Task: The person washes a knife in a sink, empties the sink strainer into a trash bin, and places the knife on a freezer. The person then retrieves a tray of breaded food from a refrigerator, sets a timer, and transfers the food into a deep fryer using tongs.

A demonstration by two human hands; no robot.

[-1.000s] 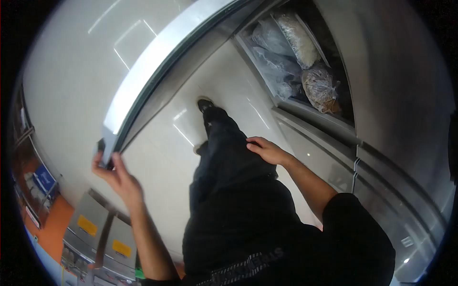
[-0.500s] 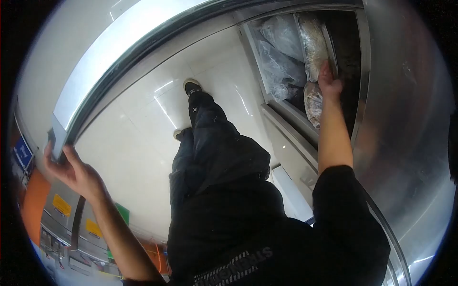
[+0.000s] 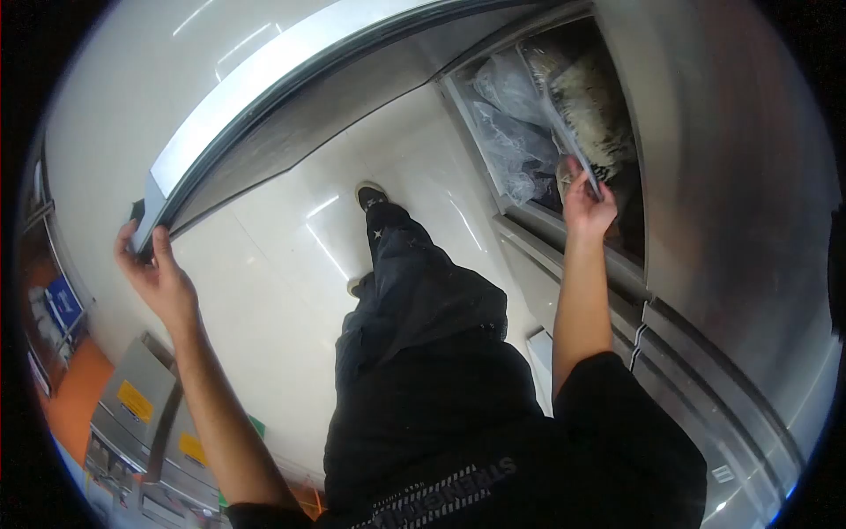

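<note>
My left hand point(image 3: 163, 280) is closed around the free edge of a metal cabinet door point(image 3: 242, 99), which stands open. Inside the cabinet compartment on the right, my right hand point(image 3: 588, 210) pinches the near end of a tray point(image 3: 571, 123). The tray looks tilted, with pale, frosty contents point(image 3: 595, 101) and dark bits near the hand. What exactly they are I cannot make out. Clear plastic bags point(image 3: 515, 132) lie left of the tray. A wrapped bundle point(image 3: 564, 176) is partly hidden behind my right fingers.
A shiny metal door or panel point(image 3: 714, 176) rises at the right, with long handles point(image 3: 705, 379) below it. Pale floor tiles point(image 3: 273, 309) lie under my feet. Grey cases with yellow labels point(image 3: 134, 401) and an orange surface point(image 3: 72, 388) are at lower left.
My right hand has shifted from beside the tray to its near end, and the tray has tilted. My left hand stays on the door edge; the whole view has shifted a little.
</note>
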